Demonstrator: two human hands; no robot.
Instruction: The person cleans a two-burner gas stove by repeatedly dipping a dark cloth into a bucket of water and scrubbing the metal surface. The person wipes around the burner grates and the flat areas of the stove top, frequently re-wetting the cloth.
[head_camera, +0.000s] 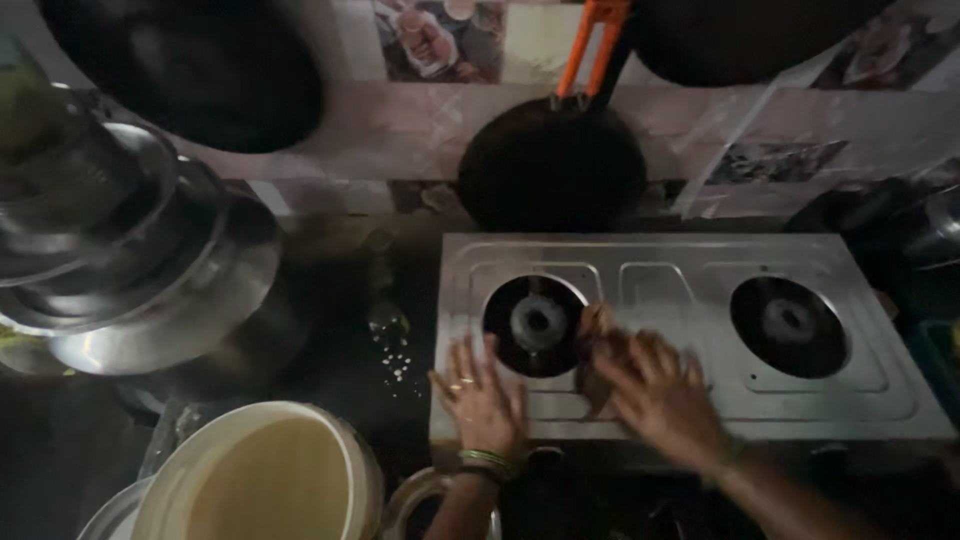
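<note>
Dimness is the first trouble here: the room is so dark that small details on the steel two-burner gas stove (690, 340) are hard to make out. The right hand (660, 395) presses a brownish rag (597, 345) against the stove top, just beside the left burner (538, 323); its fingers are curled over the cloth, gripping it, though motion blur hides exactly how tightly. The left hand (480, 400) lies flat on the stove's front left corner, fingers spread wide and holding nothing, green bangles (485, 460) at the wrist.

What could go wrong, to my eye: the rag sits right at the rim of the burner well, so a corner could snag on the burner head, or scorch if that metal is hot. I cannot tell whether it is. The stove could also slide on the worktop if the bracing hand slips. The stacked steel vessels (130, 260) at the left look tilted, and a knock could tip them toward the cream plastic bucket (265, 475).

Counted: one stove, two burners, including the right burner (790, 322), both unlit; two hands; one rag; one round black pan with an orange handle (550, 165) leaning on the tiled wall; two more dark pans hanging above; one bucket. The stack's vessels are too overlapped to count.
</note>
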